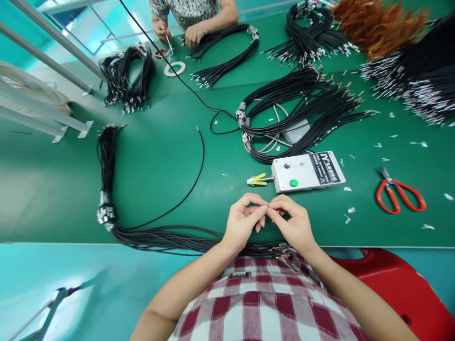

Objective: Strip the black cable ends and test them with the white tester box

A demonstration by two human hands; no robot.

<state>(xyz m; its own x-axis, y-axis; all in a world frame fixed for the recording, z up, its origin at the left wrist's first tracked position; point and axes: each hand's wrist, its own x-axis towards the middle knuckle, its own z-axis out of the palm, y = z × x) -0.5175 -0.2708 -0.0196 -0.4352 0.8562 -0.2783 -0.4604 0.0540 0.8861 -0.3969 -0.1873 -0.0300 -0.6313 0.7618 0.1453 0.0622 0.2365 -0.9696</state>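
Observation:
My left hand (246, 220) and my right hand (292, 222) meet at the fingertips above the table's near edge, both pinched closed. Whatever sits between the fingertips is too small to make out. Just beyond them lies a white box (298, 173) with a green button and a yellow-green clip (259, 179) at its left end. Below my hands, a bundle of black cables (170, 237) runs along the edge, its stripped coloured ends against the checked shirt. One single black cable (194, 187) curves away from that bundle on the green table.
Red-handled pliers (394, 189) lie at the right among white scraps. Looped black cables (280, 118) lie behind the box, with more bundles (128, 76) farther back. Across the table, a person's hands (195, 35) work near a tape roll (174, 69). A red chair (394, 284) stands at the lower right.

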